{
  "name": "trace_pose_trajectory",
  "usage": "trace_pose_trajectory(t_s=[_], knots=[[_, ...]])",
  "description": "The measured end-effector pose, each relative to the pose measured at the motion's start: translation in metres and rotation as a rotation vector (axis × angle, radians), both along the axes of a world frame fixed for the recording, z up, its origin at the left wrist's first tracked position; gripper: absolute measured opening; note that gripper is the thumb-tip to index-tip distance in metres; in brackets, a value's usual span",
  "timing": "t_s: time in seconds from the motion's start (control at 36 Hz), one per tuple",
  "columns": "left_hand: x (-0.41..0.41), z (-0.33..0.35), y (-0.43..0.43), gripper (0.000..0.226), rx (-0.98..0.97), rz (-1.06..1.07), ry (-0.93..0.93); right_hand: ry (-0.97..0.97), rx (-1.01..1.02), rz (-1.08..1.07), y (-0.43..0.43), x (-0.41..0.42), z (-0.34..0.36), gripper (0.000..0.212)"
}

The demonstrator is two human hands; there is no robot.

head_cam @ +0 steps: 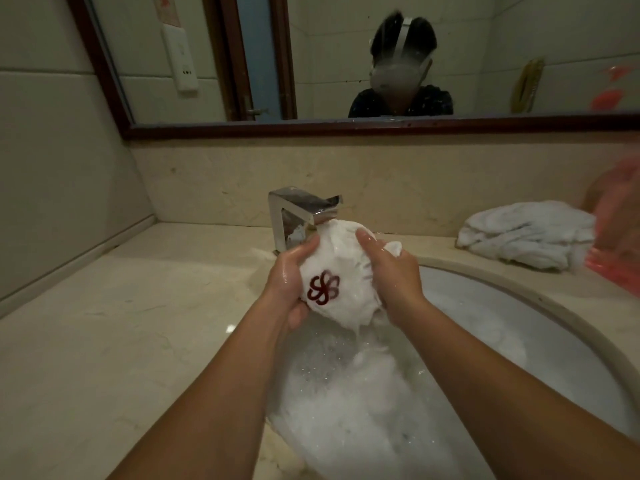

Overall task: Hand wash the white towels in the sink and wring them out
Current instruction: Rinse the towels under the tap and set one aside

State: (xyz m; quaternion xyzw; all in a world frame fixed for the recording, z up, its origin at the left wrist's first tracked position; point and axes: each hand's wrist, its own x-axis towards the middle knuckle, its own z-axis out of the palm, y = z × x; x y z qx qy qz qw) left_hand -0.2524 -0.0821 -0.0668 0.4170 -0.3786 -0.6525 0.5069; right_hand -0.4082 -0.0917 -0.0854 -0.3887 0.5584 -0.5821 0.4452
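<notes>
Towel (341, 282) held above sink (485, 296) full of suds (346, 410).

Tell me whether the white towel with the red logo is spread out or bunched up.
Bunched up. The white towel with the red flower-shaped logo is a tight wad gripped between the left hand and right hand.

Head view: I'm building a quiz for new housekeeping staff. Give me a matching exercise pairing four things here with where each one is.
Things
1. logo towel
2. plain towel
3. faucet
4. suds

Places
A. in the sink
B. on the counter, at the right
C. held by left hand and right hand
D. upright behind the sink

Pairs: 1-C, 2-B, 3-D, 4-A
</notes>
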Motion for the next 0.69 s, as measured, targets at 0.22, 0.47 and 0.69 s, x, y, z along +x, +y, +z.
trace_pose_trajectory(t_s=[0.22,0.47,0.69], knots=[[0.002,0.002,0.002,0.06,-0.029,-0.038,0.146,-0.233,-0.01,0.125,0.006,0.001,0.008,0.044],[0.0,0.001,0.004,0.064,0.029,-0.006,0.151,-0.22,-0.056,0.091,0.005,-0.003,0.006,0.038],[0.01,-0.005,-0.001,0.075,0.141,0.153,0.252,-0.003,-0.055,0.112,0.006,0.014,0.004,0.035]])
